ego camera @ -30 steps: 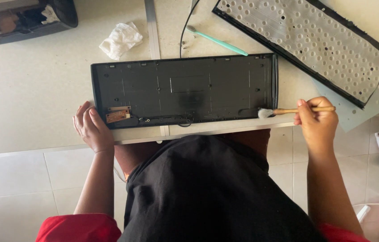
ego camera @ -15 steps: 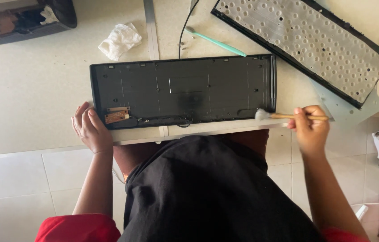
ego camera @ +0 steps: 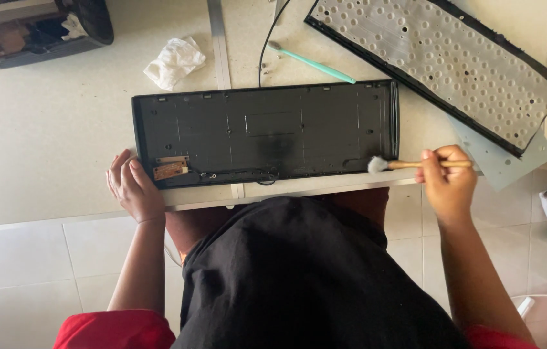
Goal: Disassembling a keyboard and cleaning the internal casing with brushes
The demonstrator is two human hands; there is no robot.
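An opened black keyboard base (ego camera: 267,132) lies on the pale table, its inside facing up, with a small brown circuit board (ego camera: 170,170) at its near left corner. My left hand (ego camera: 132,187) rests on that near left corner and steadies the shell. My right hand (ego camera: 446,178) grips a small wooden-handled brush (ego camera: 409,165). The brush's white bristles touch the base's near right corner.
The keyboard's other half (ego camera: 441,64), with a grey dotted membrane, lies tilted at the back right over a clear sheet (ego camera: 499,165). A teal toothbrush (ego camera: 312,63), a crumpled white tissue (ego camera: 173,61) and a black cable (ego camera: 267,39) lie behind the base. A dark tray (ego camera: 34,29) sits far left.
My right hand has drawn the brush slightly left along the base's near right corner. The left hand has stayed on the near left corner.
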